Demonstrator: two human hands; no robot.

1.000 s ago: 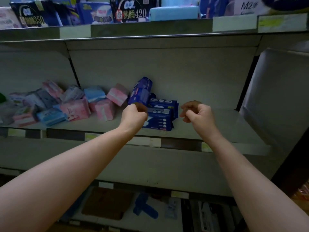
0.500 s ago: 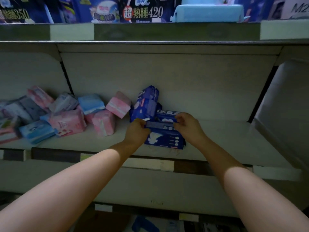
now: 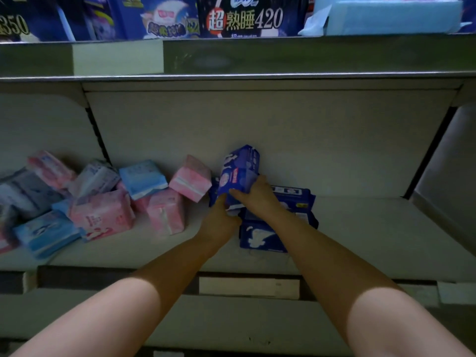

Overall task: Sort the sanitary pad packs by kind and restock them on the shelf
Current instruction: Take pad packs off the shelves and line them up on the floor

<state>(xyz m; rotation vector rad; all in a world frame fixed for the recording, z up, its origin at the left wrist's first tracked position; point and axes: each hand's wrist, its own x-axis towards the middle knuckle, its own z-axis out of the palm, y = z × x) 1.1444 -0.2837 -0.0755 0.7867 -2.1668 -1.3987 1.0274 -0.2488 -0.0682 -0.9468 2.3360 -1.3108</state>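
A dark blue pad pack (image 3: 238, 171) stands upright and tilted near the back of the middle shelf (image 3: 373, 235). My left hand (image 3: 219, 220) holds its lower left corner and my right hand (image 3: 257, 194) grips its lower right side. Under and to the right of my hands lies a flat stack of dark blue packs (image 3: 278, 222). To the left sits a loose heap of pink packs (image 3: 103, 215), light blue packs (image 3: 143, 177) and a greyish pack (image 3: 23, 191).
The upper shelf edge (image 3: 283, 57) hangs above, carrying large dark night-pad packs (image 3: 244, 19) and a pale blue pack (image 3: 386, 19). The shelf's right part is bare, bounded by a side panel (image 3: 443, 176). Price-tag strips (image 3: 248, 287) run along the front edge.
Both hands moved from the flat blue stack back and up to the standing blue pack and took hold of it. The camera has come closer to the shelf.
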